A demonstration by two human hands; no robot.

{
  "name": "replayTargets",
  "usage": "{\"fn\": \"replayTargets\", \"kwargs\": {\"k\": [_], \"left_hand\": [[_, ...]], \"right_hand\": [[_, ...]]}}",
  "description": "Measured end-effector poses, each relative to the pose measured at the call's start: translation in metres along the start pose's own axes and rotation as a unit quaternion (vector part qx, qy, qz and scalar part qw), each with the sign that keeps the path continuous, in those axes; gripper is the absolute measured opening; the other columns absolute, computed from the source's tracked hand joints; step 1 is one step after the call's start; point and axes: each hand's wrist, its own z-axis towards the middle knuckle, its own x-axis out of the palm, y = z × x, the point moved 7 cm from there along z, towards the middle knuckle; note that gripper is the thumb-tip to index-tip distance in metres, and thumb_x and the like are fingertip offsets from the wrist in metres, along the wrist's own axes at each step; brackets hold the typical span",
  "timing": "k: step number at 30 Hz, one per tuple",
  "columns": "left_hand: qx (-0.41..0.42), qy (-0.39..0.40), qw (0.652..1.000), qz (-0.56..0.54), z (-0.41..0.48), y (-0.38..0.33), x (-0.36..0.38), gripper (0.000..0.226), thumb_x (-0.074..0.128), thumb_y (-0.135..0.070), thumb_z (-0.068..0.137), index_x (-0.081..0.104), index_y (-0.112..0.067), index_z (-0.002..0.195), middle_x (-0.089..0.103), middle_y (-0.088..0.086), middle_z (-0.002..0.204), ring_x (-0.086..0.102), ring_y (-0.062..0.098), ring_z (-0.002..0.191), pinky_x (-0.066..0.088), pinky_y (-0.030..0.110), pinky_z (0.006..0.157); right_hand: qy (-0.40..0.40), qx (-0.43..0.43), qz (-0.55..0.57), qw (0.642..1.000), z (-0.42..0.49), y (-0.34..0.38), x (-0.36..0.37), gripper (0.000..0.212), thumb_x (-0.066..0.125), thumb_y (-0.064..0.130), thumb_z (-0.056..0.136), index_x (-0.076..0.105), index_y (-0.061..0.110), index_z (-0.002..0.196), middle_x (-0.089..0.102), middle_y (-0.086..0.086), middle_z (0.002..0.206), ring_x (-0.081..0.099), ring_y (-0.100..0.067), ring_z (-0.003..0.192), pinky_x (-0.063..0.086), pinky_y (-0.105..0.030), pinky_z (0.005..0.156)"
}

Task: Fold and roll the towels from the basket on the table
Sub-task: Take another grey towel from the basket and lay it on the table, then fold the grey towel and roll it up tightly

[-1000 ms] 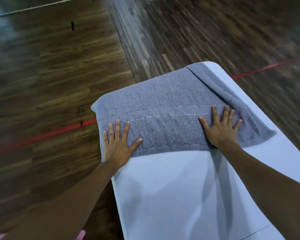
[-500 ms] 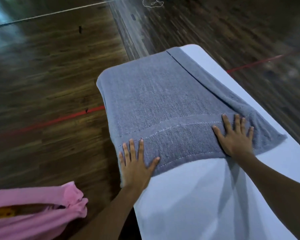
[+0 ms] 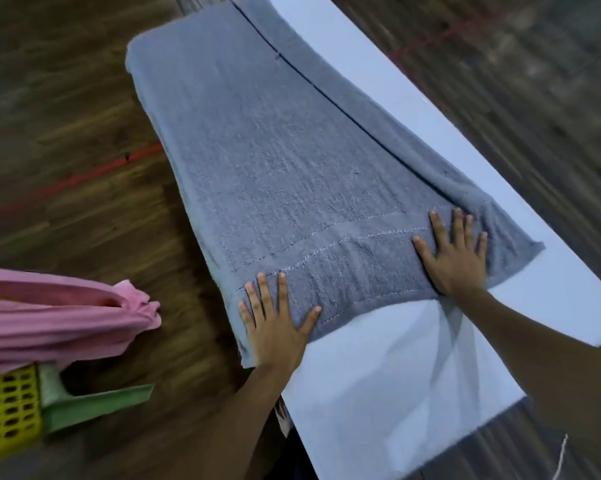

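A grey-blue towel (image 3: 275,143) lies folded lengthwise along the white table (image 3: 389,379), its left side draped over the table's left edge. My left hand (image 3: 275,323) presses flat on the towel's near left corner, fingers spread. Flat on the near right part, beside the folded-over flap, my right hand (image 3: 453,258) presses with straight fingers. The towel's near hem with its stitched band runs between the two hands.
A yellow basket (image 3: 8,410) stands on the wooden floor at the lower left, with a pink towel (image 3: 56,320) and a green towel (image 3: 94,403) hanging out of it. Red tape lines (image 3: 94,174) cross the floor. Bare white table lies near me.
Both hands have slid toward me along the towel, drawing it down the table. The view has tilted down and left, bringing the basket with its pink and green towels into sight.
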Motion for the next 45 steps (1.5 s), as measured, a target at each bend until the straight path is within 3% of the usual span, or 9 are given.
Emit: {"fn": "replayTargets", "kwargs": {"k": [13, 18, 20, 22, 25, 31, 34, 38, 45], "left_hand": [[-0.039, 0.044, 0.998, -0.011, -0.163, -0.055, 0.044, 0.093, 0.006, -0.087, 0.077, -0.022, -0.035, 0.149, -0.031, 0.000, 0.156, -0.036, 0.022, 0.140, -0.029, 0.044, 0.110], [-0.037, 0.078, 0.996, -0.030, -0.173, -0.060, 0.041, 0.094, 0.015, -0.087, 0.079, -0.023, -0.036, 0.148, -0.033, 0.001, 0.155, -0.036, 0.024, 0.140, -0.023, 0.046, 0.113], [-0.041, 0.083, 0.995, -0.043, -0.168, -0.060, 0.031, 0.092, 0.027, -0.081, 0.083, -0.011, -0.034, 0.152, -0.022, 0.003, 0.159, -0.024, 0.026, 0.145, -0.017, 0.046, 0.113], [-0.036, 0.057, 0.996, -0.056, -0.162, -0.064, 0.016, 0.081, 0.039, -0.069, 0.089, 0.012, -0.027, 0.153, 0.002, 0.008, 0.162, -0.002, 0.030, 0.148, -0.005, 0.047, 0.117], [0.001, 0.026, 0.997, -0.066, -0.156, -0.087, -0.009, 0.053, 0.050, -0.045, 0.094, 0.041, -0.019, 0.140, 0.044, 0.009, 0.144, 0.038, 0.030, 0.132, 0.027, 0.046, 0.113], [0.112, 0.081, 0.981, -0.139, -0.149, -0.189, -0.044, 0.017, 0.054, -0.027, 0.092, 0.067, -0.019, 0.100, 0.070, 0.006, 0.093, 0.066, 0.027, 0.089, 0.052, 0.034, 0.077], [0.191, 0.107, 0.966, -0.138, -0.140, -0.259, -0.054, 0.015, 0.056, -0.029, 0.090, 0.067, -0.019, 0.095, 0.071, 0.006, 0.089, 0.066, 0.028, 0.087, 0.051, 0.034, 0.076], [0.286, 0.130, 0.941, -0.128, -0.137, -0.356, -0.057, 0.015, 0.057, -0.028, 0.091, 0.067, -0.018, 0.094, 0.071, 0.005, 0.087, 0.064, 0.026, 0.088, 0.045, 0.032, 0.072], [0.372, 0.176, 0.906, -0.101, -0.133, -0.520, -0.020, 0.017, 0.052, -0.032, 0.092, 0.065, -0.021, 0.093, 0.070, 0.004, 0.088, 0.063, 0.027, 0.090, 0.050, 0.037, 0.074]], "right_hand": [[0.046, -0.035, -0.011, 0.998, -0.101, -0.130, 0.000, 0.070, 0.011, 0.079, 0.088, -0.009, 0.049, 0.148, -0.015, 0.001, 0.161, -0.017, -0.019, 0.147, -0.009, -0.050, 0.118], [0.124, -0.027, -0.021, 0.992, -0.099, -0.129, -0.005, 0.073, 0.012, 0.078, 0.087, -0.010, 0.046, 0.149, -0.020, 0.001, 0.160, -0.019, -0.021, 0.147, -0.012, -0.052, 0.116], [0.130, -0.019, -0.001, 0.991, -0.098, -0.121, -0.019, 0.071, 0.024, 0.071, 0.092, 0.002, 0.040, 0.152, -0.010, -0.003, 0.162, -0.009, -0.026, 0.149, -0.007, -0.054, 0.115], [0.081, -0.010, 0.035, 0.996, -0.101, -0.116, -0.036, 0.062, 0.044, 0.056, 0.093, 0.028, 0.029, 0.147, 0.019, -0.012, 0.158, 0.019, -0.032, 0.145, 0.011, -0.054, 0.115], [0.056, 0.019, 0.162, 0.985, -0.125, -0.116, -0.056, 0.039, 0.051, 0.038, 0.086, 0.060, 0.018, 0.118, 0.059, -0.015, 0.124, 0.055, -0.035, 0.115, 0.043, -0.044, 0.098], [0.056, 0.127, 0.329, 0.934, -0.200, -0.144, -0.085, 0.020, 0.059, 0.019, 0.090, 0.071, 0.011, 0.104, 0.071, -0.007, 0.098, 0.066, -0.025, 0.096, 0.042, -0.025, 0.075], [0.020, 0.178, 0.362, 0.915, -0.218, -0.179, -0.097, 0.019, 0.060, 0.023, 0.089, 0.073, 0.015, 0.100, 0.073, -0.005, 0.103, 0.065, -0.024, 0.099, 0.044, -0.026, 0.077], [-0.031, 0.234, 0.415, 0.879, -0.230, -0.240, -0.112, 0.014, 0.060, 0.023, 0.089, 0.073, 0.017, 0.092, 0.074, 0.000, 0.086, 0.069, -0.018, 0.082, 0.053, -0.033, 0.081], [-0.073, 0.322, 0.471, 0.818, -0.214, -0.369, -0.133, 0.018, 0.060, 0.020, 0.088, 0.065, 0.034, 0.078, 0.072, 0.004, 0.078, 0.069, -0.017, 0.075, 0.053, -0.035, 0.080]]}}
